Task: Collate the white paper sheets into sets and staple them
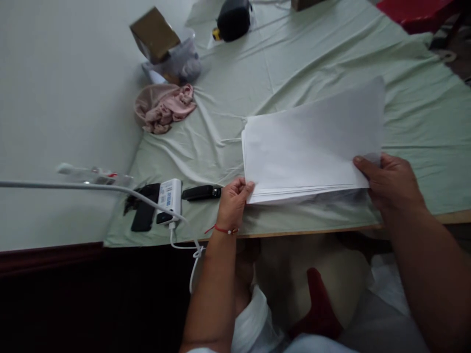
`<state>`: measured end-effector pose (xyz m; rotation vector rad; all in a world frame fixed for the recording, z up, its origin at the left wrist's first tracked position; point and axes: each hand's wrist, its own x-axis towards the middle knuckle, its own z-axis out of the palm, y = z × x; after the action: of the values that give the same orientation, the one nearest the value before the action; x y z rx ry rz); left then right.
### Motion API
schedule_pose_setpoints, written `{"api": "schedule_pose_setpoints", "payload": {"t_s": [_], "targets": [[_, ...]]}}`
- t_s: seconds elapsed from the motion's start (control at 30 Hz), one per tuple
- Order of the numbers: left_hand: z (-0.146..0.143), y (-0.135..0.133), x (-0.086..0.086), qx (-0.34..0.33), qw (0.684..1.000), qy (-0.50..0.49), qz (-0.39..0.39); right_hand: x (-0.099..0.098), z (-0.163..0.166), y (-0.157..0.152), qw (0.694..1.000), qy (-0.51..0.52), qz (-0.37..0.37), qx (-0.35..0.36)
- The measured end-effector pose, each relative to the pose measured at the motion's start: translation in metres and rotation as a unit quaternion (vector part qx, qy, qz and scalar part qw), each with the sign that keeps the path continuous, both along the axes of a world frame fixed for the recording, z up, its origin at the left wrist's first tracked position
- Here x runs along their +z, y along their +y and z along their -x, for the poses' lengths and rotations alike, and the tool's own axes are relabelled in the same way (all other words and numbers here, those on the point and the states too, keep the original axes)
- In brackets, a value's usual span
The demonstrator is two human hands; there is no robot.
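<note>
A stack of white paper sheets (312, 142) is held up just over the table's front part, its sheets slightly fanned along the left and near edges. My left hand (235, 196), with a red string on the wrist, pinches the near left corner between thumb and fingers. At the right end my right hand (393, 181) grips the stack, thumb on top and fingers hidden beneath. Just left of my left hand lies a black stapler-like object (201, 192).
A green cloth (415, 122) covers the table. On the left are a white power strip (170, 196) with a cable, a black phone (143, 215) and a pink cloth (165, 108). Farther back stand a plastic tub (186, 54) with a cardboard box (154, 34), and a black case (234, 19).
</note>
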<state>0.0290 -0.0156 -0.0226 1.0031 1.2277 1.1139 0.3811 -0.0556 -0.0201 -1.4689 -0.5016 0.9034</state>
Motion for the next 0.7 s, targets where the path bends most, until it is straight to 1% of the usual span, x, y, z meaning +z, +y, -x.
{"api": "schedule_pose_setpoints", "payload": {"t_s": [0.1, 0.17, 0.3, 0.43, 0.57, 0.7], "targets": [[0.002, 0.001, -0.003, 0.01, 1.0, 0.011, 0.018, 0.001, 0.001, 0.0, 1.0, 0.01, -0.009, 0.006], [0.001, 0.0, -0.003, 0.017, 1.0, -0.006, 0.018, 0.003, 0.002, 0.0, 1.0, 0.018, -0.017, 0.004], [-0.001, -0.003, 0.006, 0.008, 0.999, -0.036, 0.017, 0.005, -0.001, 0.003, 0.998, 0.033, -0.039, -0.026], [-0.004, -0.004, 0.015, -0.007, 0.999, -0.008, 0.033, 0.004, -0.002, 0.007, 0.996, 0.04, -0.051, -0.055], [-0.01, -0.003, 0.019, 0.023, 0.998, 0.001, 0.052, 0.004, 0.003, 0.009, 0.996, 0.042, -0.064, -0.038], [-0.014, -0.002, 0.021, 0.054, 0.997, -0.013, 0.051, 0.008, 0.003, 0.007, 0.997, 0.042, -0.056, -0.011]]}}
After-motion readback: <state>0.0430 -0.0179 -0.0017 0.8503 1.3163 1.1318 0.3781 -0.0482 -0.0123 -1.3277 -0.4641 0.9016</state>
